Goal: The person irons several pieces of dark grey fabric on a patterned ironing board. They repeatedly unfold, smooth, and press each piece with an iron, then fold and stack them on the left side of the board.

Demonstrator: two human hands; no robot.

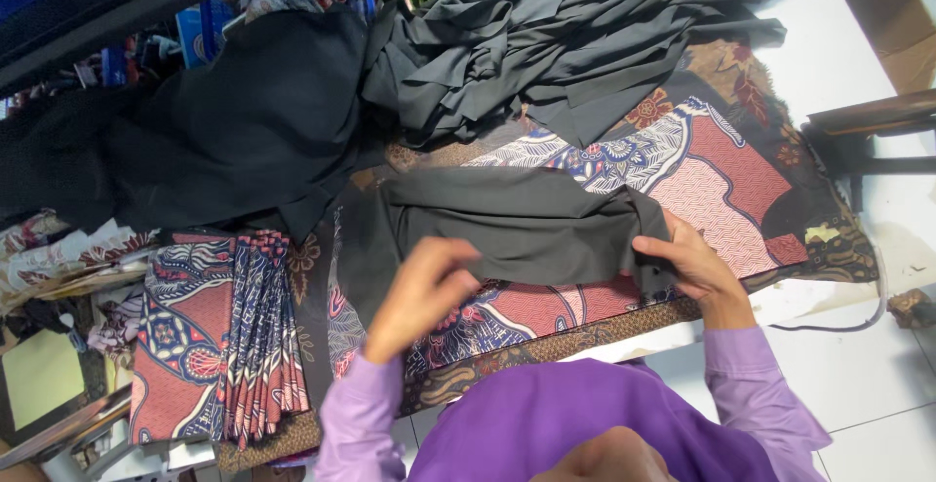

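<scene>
We saw the dark grey cloth piece [517, 224] lying flat across the patterned batik fabric [702, 175] on the table. Left hand [421, 292] rested fingers curled on its near edge, seemingly pinning it down; we could not tell if it pinched. Right hand [687, 258] pinched the cloth's right end, likely keeping it taut. Heap of grey cut pieces [585, 34] sat behind, folded batik stack [258, 336] at left.

A folded cloth strip [517, 224] lies on the patterned fabric [712, 180] before me, between my hands. A heap of cloth pieces [585, 34] lies behind it; pleated fabric [258, 336] lies left.
</scene>
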